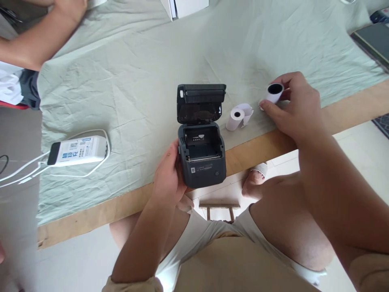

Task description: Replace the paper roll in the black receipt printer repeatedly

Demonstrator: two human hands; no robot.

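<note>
My left hand [169,172] grips a dark grey portable label printer [203,166] from its left side, over the table's near edge. The printer's black lid [199,103] is swung up, and its paper bay shows no roll inside. To the right, the fingers and thumb of my right hand [294,103] are closed around a white paper roll [274,95] with a wide dark core. Between the two hands, a smaller paper roll [234,121] with a narrow core stands on the cloth, its loose end curling out to the right.
A white power strip [82,151] with cables lies on the green tablecloth [136,101] at left. Another person's arm [51,34] rests at the far left corner. A white box [190,6] stands at the back, and a dark flat object [372,42] lies at right.
</note>
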